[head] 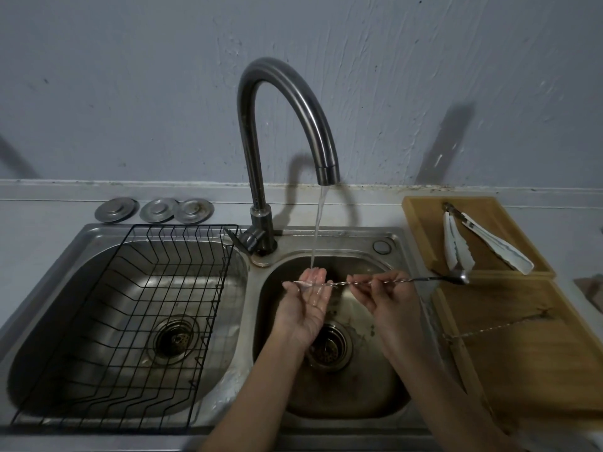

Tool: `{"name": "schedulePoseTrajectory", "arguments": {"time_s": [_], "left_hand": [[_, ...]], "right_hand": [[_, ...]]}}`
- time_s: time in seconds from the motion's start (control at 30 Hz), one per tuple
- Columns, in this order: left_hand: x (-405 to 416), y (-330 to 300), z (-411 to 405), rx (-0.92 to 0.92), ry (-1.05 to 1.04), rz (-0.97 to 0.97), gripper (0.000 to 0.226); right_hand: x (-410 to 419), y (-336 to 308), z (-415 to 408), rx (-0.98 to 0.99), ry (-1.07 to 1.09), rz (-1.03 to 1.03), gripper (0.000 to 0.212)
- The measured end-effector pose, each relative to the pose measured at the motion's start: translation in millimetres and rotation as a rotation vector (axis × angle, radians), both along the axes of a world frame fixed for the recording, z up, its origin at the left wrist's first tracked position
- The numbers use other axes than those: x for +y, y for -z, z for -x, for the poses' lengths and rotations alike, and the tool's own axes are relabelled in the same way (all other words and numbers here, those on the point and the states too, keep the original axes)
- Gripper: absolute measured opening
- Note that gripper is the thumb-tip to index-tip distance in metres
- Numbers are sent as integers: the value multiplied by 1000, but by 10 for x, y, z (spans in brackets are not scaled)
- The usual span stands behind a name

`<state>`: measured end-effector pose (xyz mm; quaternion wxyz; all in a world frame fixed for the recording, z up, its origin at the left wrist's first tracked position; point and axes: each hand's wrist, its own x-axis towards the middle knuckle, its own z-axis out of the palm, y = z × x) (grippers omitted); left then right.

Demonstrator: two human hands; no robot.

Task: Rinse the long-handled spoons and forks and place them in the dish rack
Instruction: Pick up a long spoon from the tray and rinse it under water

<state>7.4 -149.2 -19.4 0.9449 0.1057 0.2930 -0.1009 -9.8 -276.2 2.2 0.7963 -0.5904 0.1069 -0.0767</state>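
While the right hand (383,296) pinches the thin, twisted-stem metal long-handled spoon (385,282) near the middle of its shaft between fingertips and thumb, the left hand (305,303) lies open, palm up, under the far end of the stem, cupping it without closing. Both hands are over the right steel sink basin (355,399), directly below the stream from the dark curved faucet (284,102), with the spoon's bowl reaching out right of the faucet past the basin's rim. Light and stiff, the spoon looks slippery when wet, so I judge the twisted middle gives the surest hold. Left of the faucet, the black wire dish rack (130,321) sits in the other basin. Right of the faucet, another thin utensil (496,327) lies on a wooden tray (538,370).
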Motion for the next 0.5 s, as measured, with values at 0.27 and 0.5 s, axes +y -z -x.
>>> {"name": "schedulePoseTrajectory", "arguments": {"time_s": [0.27, 0.5], "left_hand": [[-51, 77, -53, 105, -3, -237, 44], [4, 71, 94, -474, 376, -1451, 26]], "right_hand": [[28, -59, -110, -96, -73, 291, 14], [140, -223, -333, -259, -196, 932, 11]]}}
